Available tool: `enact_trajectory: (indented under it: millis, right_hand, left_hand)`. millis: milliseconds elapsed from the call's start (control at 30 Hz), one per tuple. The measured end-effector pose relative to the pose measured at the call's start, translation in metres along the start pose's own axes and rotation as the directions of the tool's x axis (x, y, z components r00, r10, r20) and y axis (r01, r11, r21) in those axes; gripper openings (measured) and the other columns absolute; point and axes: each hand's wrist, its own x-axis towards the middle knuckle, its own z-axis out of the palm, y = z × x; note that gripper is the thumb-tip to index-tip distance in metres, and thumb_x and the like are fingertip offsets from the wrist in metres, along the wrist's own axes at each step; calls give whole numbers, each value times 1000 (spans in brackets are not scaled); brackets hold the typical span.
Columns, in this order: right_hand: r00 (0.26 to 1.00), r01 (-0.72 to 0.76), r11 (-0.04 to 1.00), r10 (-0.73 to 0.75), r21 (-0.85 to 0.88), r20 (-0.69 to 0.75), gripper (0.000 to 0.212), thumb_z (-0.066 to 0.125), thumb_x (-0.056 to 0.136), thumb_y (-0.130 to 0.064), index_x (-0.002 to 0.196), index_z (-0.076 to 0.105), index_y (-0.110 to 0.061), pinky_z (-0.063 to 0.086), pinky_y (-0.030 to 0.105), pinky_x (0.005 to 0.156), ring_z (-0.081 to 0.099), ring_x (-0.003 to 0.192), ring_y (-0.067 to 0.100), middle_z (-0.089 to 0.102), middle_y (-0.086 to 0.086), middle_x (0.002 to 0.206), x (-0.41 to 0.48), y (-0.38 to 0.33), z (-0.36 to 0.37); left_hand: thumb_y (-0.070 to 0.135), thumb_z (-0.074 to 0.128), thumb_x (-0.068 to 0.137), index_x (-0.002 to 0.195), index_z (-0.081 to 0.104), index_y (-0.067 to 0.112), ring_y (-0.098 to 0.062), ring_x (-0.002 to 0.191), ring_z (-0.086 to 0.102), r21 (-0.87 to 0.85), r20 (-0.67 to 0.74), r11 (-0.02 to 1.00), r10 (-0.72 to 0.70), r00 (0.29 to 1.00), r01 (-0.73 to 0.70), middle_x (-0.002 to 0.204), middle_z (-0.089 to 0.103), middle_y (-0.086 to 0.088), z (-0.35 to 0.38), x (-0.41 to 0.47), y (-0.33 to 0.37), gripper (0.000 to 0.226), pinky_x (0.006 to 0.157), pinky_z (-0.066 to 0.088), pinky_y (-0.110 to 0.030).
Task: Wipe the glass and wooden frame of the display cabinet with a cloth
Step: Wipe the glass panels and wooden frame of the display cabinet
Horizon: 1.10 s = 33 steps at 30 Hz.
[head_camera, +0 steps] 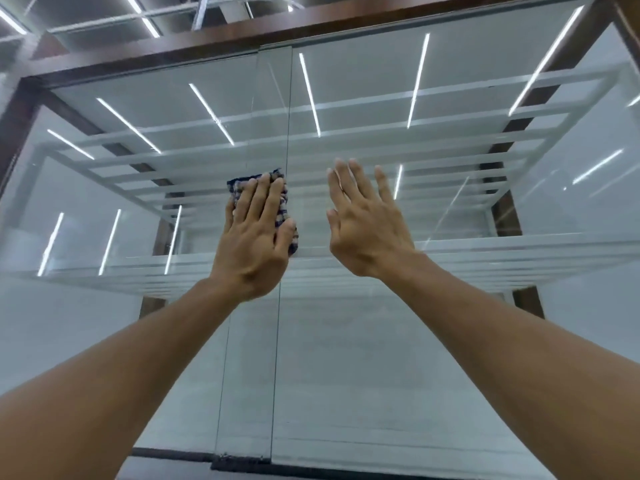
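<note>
**Folded cloth pressed flat to the cabinet glass**

The cloth (282, 199), a dark blue and pale checked pad folded into an oblong, lies flat against the glass (346, 358) of the display cabinet. Its long axis runs nearly upright, tilted a little so its top edge leans left and its lower corner shows at the right, under the thumb. It sits just left of the vertical seam where the two glass panels overlap, about level with the stacked glass shelves (450, 258) inside.

The left hand (254, 233) covers most of the cloth, palm forward, fingers straight and close together pointing up, thumb laid along the cloth's right edge; it presses rather than grips. The forearm reaches up from the lower left.

The right hand (367, 223) is raised beside it, well clear of the cloth, fingers straight and slightly spread, pointing up and a touch left, holding nothing. Whether its palm touches the glass cannot be told.

The dark wooden frame (346, 27) runs across the top.
</note>
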Motion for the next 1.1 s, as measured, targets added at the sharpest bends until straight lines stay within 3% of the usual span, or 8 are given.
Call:
enact_trajectory:
  millis: [133,300,433,600,700,800,967,1100]
  right_hand:
    - [1000,-14,1000,14,-20,-18,59,18,108,-36,162,2,-17,-6,51,127,-11,157,23,-6,6,171,-15,14,-2]
    - [989,-131,991,132,23,-66,64,6,102,-41,162,6,-21,-7,49,127,-8,158,21,0,4,171,-23,43,-12]
    - [982,-182,982,179,-55,-54,60,11,103,-40,162,3,-31,-7,50,127,-9,157,22,-5,4,171,-45,104,-32]
    - [975,-220,972,216,-79,-54,62,11,101,-41,162,5,-32,-6,48,128,-8,158,21,-3,5,171,-67,163,-49]
    - [951,-306,949,301,-75,-69,63,10,100,-41,162,6,-29,-4,48,128,-7,158,21,-1,7,171,-88,205,-65]
    - [966,-258,953,257,-158,-25,63,11,102,-42,163,5,-27,1,50,128,-6,158,23,-1,9,171,-107,243,-82]
    - [961,-258,923,275,-284,24,66,6,100,-45,163,0,-27,-5,50,128,-9,157,25,-4,11,171,-133,294,-107]
    - [967,-248,919,253,-308,-26,65,12,101,-39,163,3,-20,-8,43,128,-12,157,24,-6,10,170,-165,329,-116]
  left_hand:
    - [53,11,100,165,-2,27,-7,156,-20,46,54,990,130,990,-132,173,-12,5,10,-1,23,71,128,-13,-41]
    - [47,13,100,165,-2,24,-12,157,-18,4,28,997,83,996,-83,173,-11,2,27,51,95,71,127,-17,-39]
    - [48,12,102,166,-1,25,-12,158,-17,51,82,958,278,957,-282,173,-10,2,39,28,121,69,127,-15,-40]
    - [43,23,108,166,0,21,-17,159,-13,-2,64,987,160,985,-160,174,-8,-1,52,74,186,66,128,-13,-45]
    - [44,22,109,165,-2,21,-18,159,-16,-22,97,956,293,951,-292,174,-10,-2,65,70,239,66,127,-14,-46]
    - [48,15,106,165,-3,23,-17,158,-18,26,171,867,487,857,-498,173,-11,0,79,52,259,66,127,-15,-46]
    - [45,17,107,165,-5,21,-21,159,-15,28,140,950,304,942,-310,173,-11,-3,83,103,308,66,127,-15,-48]
    - [44,19,108,165,-6,20,-22,159,-16,19,165,927,366,916,-374,173,-12,-4,101,110,370,67,127,-14,-50]
